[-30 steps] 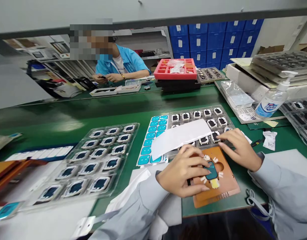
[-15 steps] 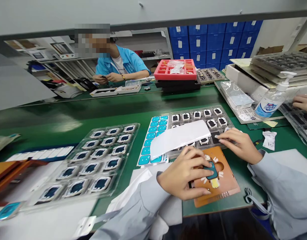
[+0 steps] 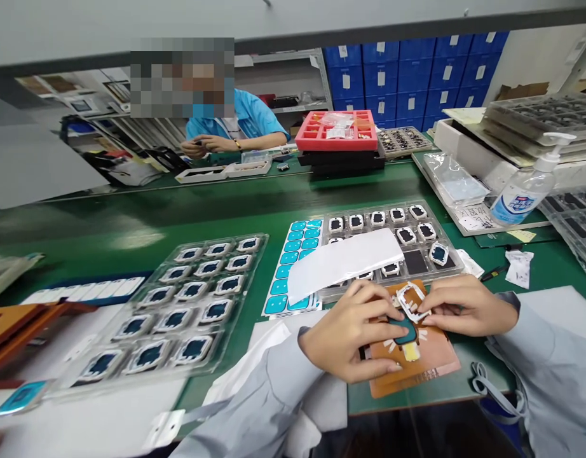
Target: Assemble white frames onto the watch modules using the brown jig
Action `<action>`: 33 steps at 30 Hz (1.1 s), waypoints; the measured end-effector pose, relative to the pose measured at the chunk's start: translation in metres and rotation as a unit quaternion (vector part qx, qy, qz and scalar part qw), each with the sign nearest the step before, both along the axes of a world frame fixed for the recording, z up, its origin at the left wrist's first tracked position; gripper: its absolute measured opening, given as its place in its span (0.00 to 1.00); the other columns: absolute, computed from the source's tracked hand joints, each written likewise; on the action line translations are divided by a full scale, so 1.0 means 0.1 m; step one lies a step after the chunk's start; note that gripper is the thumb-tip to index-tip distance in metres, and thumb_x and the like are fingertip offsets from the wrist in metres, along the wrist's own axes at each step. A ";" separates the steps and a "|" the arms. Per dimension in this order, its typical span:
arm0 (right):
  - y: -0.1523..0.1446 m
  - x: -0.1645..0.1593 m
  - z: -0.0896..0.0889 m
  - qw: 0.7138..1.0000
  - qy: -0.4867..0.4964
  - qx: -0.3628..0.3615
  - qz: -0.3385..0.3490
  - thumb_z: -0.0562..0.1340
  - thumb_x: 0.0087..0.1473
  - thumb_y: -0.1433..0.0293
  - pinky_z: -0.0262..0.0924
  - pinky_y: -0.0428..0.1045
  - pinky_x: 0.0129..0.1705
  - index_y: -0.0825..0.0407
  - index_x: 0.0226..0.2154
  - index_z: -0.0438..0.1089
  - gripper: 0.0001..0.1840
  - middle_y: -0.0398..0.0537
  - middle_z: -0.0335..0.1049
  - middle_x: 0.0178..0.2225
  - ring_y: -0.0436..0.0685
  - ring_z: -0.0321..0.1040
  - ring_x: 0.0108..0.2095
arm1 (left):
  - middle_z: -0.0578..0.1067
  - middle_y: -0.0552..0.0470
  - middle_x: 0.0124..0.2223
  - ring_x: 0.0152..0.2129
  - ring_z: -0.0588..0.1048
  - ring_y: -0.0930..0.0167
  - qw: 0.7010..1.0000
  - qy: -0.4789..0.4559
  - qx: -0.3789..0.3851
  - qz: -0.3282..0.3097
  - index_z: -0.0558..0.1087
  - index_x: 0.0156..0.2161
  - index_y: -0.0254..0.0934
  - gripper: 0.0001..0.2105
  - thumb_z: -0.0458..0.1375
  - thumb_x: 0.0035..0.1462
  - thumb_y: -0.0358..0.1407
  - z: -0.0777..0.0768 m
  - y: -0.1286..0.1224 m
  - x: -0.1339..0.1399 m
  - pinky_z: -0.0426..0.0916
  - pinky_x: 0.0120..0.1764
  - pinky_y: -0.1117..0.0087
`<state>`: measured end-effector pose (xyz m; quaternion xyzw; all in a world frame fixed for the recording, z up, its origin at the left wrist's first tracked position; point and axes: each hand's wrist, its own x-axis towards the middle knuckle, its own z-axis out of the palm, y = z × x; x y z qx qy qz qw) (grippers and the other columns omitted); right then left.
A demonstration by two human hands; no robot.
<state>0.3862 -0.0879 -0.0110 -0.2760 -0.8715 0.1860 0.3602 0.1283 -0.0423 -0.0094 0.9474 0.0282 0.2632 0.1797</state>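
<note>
Surface (image 3: 217,210), green: 1. Board (image 3: 438,357), orange: 1, lying on it. Left grip (image 3: 351,331), mine: spread, unclenched. Right grip (image 3: 467,306), mine: the nearer, pinching white frame (image 3: 407,310). Frame: left of right grip; long axis unclear. Plate (image 3: 406,333), teal: partly beneath left grip.

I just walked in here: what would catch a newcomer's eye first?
Probably the hands at lower right: the right hand holds a white frame over an orange board, while the left hand rests its fingers on a teal piece. Next might come the vivid red tray on the bench's far side, with blue bins stacked in the background.
</note>
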 end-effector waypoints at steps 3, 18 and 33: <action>0.00 0.00 0.00 1.000 -0.003 0.006 0.000 0.62 0.62 0.66 0.57 0.43 0.22 0.54 0.38 0.73 0.07 0.42 0.66 0.23 0.47 0.61 0.20 | 0.79 0.47 0.44 0.44 0.69 0.62 1.000 0.000 0.002 0.001 0.76 0.48 0.39 0.16 0.62 0.57 0.44 0.00 0.00 0.00 0.62 0.47 0.57; 0.04 0.07 0.02 0.998 -0.015 -0.008 -0.064 0.68 0.55 0.66 0.68 0.52 0.42 0.52 0.42 0.72 0.12 0.56 0.73 0.45 0.58 0.73 0.42 | 0.79 0.48 0.38 0.42 0.71 0.63 1.000 -0.014 0.021 0.015 0.76 0.45 0.39 0.12 0.60 0.58 0.41 0.00 -0.03 0.00 0.63 0.46 0.58; -0.11 -0.17 -0.07 0.996 -0.035 0.061 -0.056 0.68 0.54 0.63 0.60 0.55 0.38 0.51 0.40 0.73 0.12 0.55 0.76 0.45 0.58 0.62 0.36 | 0.78 0.46 0.37 0.37 0.69 0.63 0.975 -0.078 0.047 0.201 0.75 0.42 0.36 0.24 0.66 0.48 0.54 -0.01 -0.10 0.04 0.64 0.39 0.61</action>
